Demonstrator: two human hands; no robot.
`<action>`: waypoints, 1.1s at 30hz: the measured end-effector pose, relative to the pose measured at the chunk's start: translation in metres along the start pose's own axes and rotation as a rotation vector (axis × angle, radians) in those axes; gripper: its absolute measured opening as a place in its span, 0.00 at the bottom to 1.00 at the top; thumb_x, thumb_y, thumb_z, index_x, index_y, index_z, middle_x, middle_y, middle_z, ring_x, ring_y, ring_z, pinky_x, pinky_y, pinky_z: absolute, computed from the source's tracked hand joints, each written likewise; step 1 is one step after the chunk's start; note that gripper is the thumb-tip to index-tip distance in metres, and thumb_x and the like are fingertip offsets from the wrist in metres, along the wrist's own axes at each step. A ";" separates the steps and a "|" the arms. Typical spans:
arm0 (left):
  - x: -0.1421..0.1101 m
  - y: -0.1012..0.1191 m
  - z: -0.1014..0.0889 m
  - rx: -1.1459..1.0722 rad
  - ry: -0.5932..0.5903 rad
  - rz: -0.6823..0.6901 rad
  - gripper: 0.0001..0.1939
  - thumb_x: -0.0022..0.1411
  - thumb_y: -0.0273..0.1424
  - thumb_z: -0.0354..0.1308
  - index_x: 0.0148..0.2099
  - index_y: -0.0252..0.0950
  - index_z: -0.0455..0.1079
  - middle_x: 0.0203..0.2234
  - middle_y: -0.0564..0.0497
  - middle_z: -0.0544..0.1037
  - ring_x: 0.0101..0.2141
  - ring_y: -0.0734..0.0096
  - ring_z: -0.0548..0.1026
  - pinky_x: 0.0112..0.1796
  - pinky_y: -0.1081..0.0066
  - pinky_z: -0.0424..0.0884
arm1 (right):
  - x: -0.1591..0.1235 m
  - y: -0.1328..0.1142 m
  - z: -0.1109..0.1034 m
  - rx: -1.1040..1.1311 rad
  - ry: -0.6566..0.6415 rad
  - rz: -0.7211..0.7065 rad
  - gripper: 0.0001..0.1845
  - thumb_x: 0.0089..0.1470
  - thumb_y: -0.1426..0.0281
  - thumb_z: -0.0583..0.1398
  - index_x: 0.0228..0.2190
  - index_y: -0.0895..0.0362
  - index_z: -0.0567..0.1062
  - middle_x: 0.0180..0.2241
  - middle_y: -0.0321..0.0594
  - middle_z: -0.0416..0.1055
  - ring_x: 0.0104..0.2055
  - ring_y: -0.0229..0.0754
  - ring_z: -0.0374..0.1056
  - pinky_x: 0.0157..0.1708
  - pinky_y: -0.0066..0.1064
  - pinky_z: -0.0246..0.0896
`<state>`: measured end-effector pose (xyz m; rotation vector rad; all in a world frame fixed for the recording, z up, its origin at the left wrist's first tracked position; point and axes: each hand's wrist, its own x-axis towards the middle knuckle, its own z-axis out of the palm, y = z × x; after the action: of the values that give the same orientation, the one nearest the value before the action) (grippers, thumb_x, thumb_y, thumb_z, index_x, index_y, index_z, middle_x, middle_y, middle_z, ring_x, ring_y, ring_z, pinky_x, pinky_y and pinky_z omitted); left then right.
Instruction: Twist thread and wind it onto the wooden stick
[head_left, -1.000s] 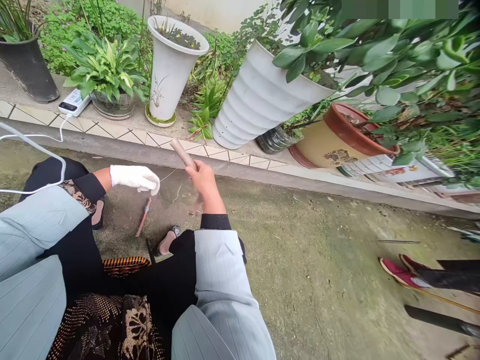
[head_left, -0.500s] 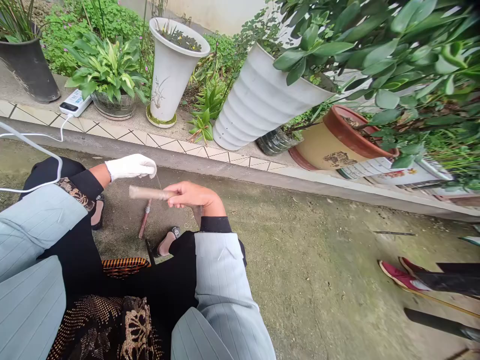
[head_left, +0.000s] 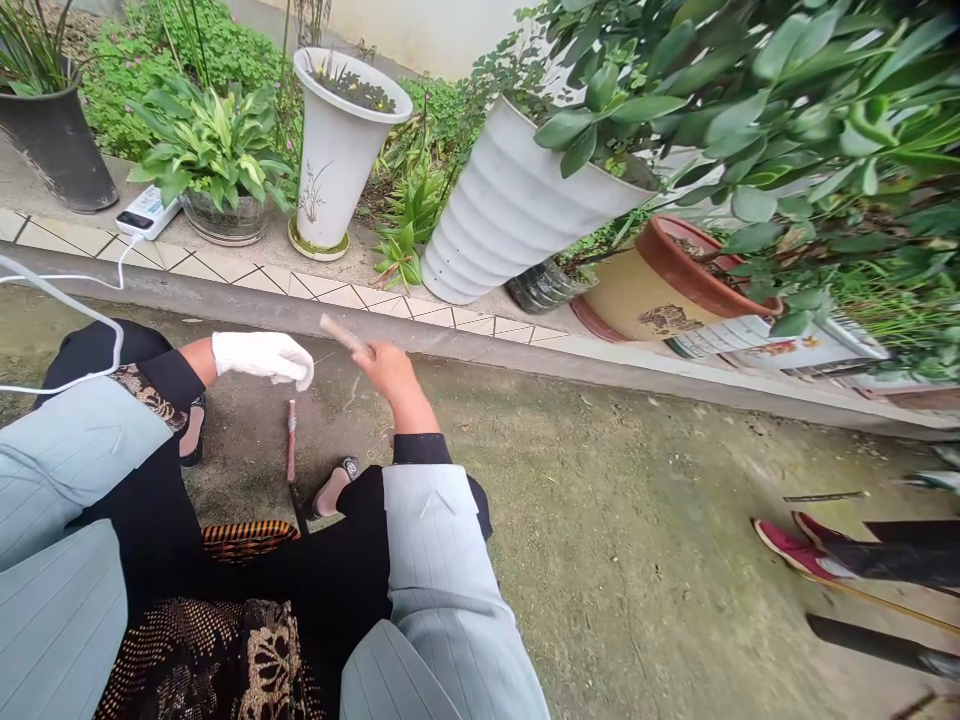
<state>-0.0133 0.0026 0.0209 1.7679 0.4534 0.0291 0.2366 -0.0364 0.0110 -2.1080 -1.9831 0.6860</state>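
My left hand (head_left: 262,356), in a white glove, is closed in a pinch on a thin strand that runs toward my right hand. My right hand (head_left: 386,368) is bare and gripped round a short brown stick (head_left: 341,334), which points up and to the left. The two hands are about a hand's width apart above the concrete ground. Below them a reddish-handled tool (head_left: 291,452) lies on the ground between my feet.
A tiled kerb (head_left: 450,320) runs across ahead, with white planters (head_left: 334,150), a black pot (head_left: 52,140), a brown pot (head_left: 660,280) and a white power bank (head_left: 146,212) with its cable. Another person's red shoes (head_left: 802,540) sit at the right.
My right hand has swung the brown stick from lying level and pointing left to tilted up, and has moved slightly up and to the right. The gloved left hand stays nearly still.
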 end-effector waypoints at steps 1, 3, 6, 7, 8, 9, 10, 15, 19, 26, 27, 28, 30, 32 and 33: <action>-0.001 -0.001 -0.002 0.004 0.050 -0.001 0.17 0.60 0.42 0.55 0.35 0.32 0.74 0.28 0.48 0.75 0.23 0.77 0.65 0.25 0.76 0.61 | -0.002 -0.002 0.003 -0.062 -0.071 -0.064 0.13 0.55 0.61 0.60 0.36 0.58 0.76 0.31 0.46 0.74 0.33 0.42 0.67 0.32 0.30 0.55; -0.002 -0.003 -0.005 0.012 0.168 0.003 0.16 0.59 0.41 0.55 0.33 0.32 0.73 0.28 0.48 0.75 0.24 0.76 0.65 0.26 0.76 0.61 | -0.006 -0.008 0.007 -0.058 -0.308 -0.198 0.11 0.53 0.63 0.61 0.34 0.58 0.76 0.29 0.41 0.73 0.30 0.39 0.65 0.30 0.28 0.54; -0.001 -0.007 -0.010 0.026 0.288 -0.012 0.15 0.58 0.40 0.56 0.31 0.31 0.71 0.25 0.50 0.73 0.23 0.77 0.64 0.25 0.76 0.60 | -0.015 -0.016 0.009 0.158 -0.678 -0.305 0.11 0.52 0.64 0.61 0.33 0.58 0.77 0.23 0.34 0.69 0.24 0.33 0.61 0.25 0.25 0.53; 0.000 -0.008 -0.011 0.023 0.306 -0.026 0.15 0.58 0.40 0.56 0.31 0.31 0.71 0.24 0.50 0.72 0.23 0.77 0.64 0.25 0.76 0.60 | -0.018 -0.018 0.008 0.248 -0.759 -0.326 0.12 0.51 0.63 0.62 0.34 0.58 0.77 0.23 0.32 0.68 0.22 0.32 0.60 0.24 0.25 0.53; 0.001 -0.011 -0.011 0.014 0.318 -0.040 0.15 0.58 0.39 0.56 0.31 0.31 0.71 0.23 0.51 0.71 0.22 0.77 0.63 0.25 0.76 0.59 | -0.021 -0.020 0.005 0.340 -0.806 -0.348 0.13 0.50 0.62 0.62 0.35 0.58 0.77 0.22 0.32 0.68 0.22 0.31 0.59 0.24 0.24 0.53; 0.002 -0.013 -0.011 0.000 0.331 -0.051 0.14 0.57 0.39 0.56 0.31 0.31 0.71 0.22 0.52 0.70 0.22 0.77 0.63 0.24 0.76 0.59 | -0.023 -0.020 0.001 0.436 -0.814 -0.371 0.14 0.49 0.61 0.63 0.35 0.58 0.76 0.23 0.31 0.68 0.21 0.31 0.59 0.23 0.24 0.54; 0.004 -0.015 -0.009 -0.020 0.343 -0.055 0.14 0.57 0.40 0.57 0.31 0.31 0.71 0.21 0.52 0.69 0.22 0.77 0.62 0.24 0.76 0.58 | -0.024 -0.020 -0.003 0.542 -0.770 -0.386 0.15 0.49 0.60 0.63 0.36 0.58 0.76 0.23 0.32 0.68 0.21 0.30 0.59 0.23 0.24 0.54; 0.010 -0.019 0.002 -0.151 0.199 -0.029 0.17 0.60 0.42 0.55 0.33 0.31 0.70 0.19 0.53 0.65 0.21 0.77 0.60 0.23 0.75 0.56 | -0.012 -0.003 -0.016 0.881 0.000 -0.175 0.19 0.53 0.54 0.58 0.35 0.57 0.71 0.26 0.34 0.67 0.23 0.31 0.59 0.22 0.24 0.55; 0.008 -0.011 0.011 -0.128 -0.042 -0.032 0.15 0.63 0.39 0.53 0.35 0.31 0.71 0.17 0.55 0.63 0.20 0.77 0.57 0.22 0.74 0.51 | 0.002 0.007 -0.007 0.427 0.145 0.044 0.17 0.53 0.56 0.58 0.36 0.57 0.74 0.27 0.38 0.70 0.27 0.38 0.63 0.27 0.28 0.57; 0.002 -0.002 0.011 -0.003 -0.039 -0.024 0.14 0.63 0.38 0.52 0.35 0.31 0.72 0.20 0.54 0.64 0.22 0.77 0.57 0.23 0.75 0.52 | -0.001 -0.001 0.003 -0.166 -0.082 -0.041 0.17 0.56 0.58 0.58 0.41 0.56 0.77 0.38 0.49 0.75 0.39 0.47 0.69 0.34 0.31 0.55; 0.002 -0.001 0.010 0.024 -0.005 -0.031 0.15 0.63 0.38 0.52 0.35 0.31 0.72 0.20 0.55 0.64 0.22 0.77 0.58 0.23 0.75 0.53 | -0.002 -0.002 0.004 -0.187 -0.124 -0.062 0.17 0.56 0.59 0.58 0.41 0.56 0.77 0.38 0.49 0.76 0.39 0.46 0.69 0.34 0.31 0.55; 0.001 -0.001 0.008 0.053 0.034 -0.036 0.15 0.63 0.39 0.52 0.35 0.31 0.72 0.20 0.54 0.65 0.22 0.77 0.58 0.24 0.75 0.54 | -0.003 -0.003 0.004 -0.197 -0.177 -0.093 0.16 0.55 0.60 0.59 0.41 0.56 0.77 0.38 0.48 0.76 0.38 0.46 0.68 0.33 0.31 0.54; 0.001 -0.001 0.004 0.109 0.127 -0.034 0.15 0.62 0.39 0.53 0.34 0.32 0.72 0.22 0.54 0.67 0.23 0.77 0.60 0.25 0.75 0.56 | -0.005 -0.005 0.006 -0.172 -0.314 -0.177 0.14 0.53 0.62 0.61 0.39 0.55 0.78 0.34 0.43 0.75 0.35 0.42 0.67 0.31 0.29 0.53; 0.000 -0.001 0.000 0.151 0.210 -0.028 0.14 0.60 0.38 0.53 0.33 0.32 0.72 0.23 0.53 0.69 0.23 0.77 0.62 0.26 0.76 0.57 | -0.007 -0.007 0.009 -0.074 -0.481 -0.243 0.12 0.52 0.65 0.62 0.38 0.55 0.79 0.29 0.38 0.73 0.30 0.37 0.64 0.29 0.27 0.52; 0.000 -0.002 -0.001 0.166 0.242 -0.026 0.13 0.60 0.37 0.52 0.33 0.33 0.72 0.24 0.52 0.70 0.23 0.76 0.63 0.26 0.76 0.58 | -0.008 -0.008 0.011 -0.004 -0.569 -0.259 0.12 0.51 0.65 0.62 0.38 0.55 0.79 0.26 0.35 0.71 0.28 0.35 0.63 0.28 0.26 0.52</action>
<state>-0.0141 0.0042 0.0196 1.9305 0.6699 0.1937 0.2243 -0.0454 0.0064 -1.7315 -2.4690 1.3378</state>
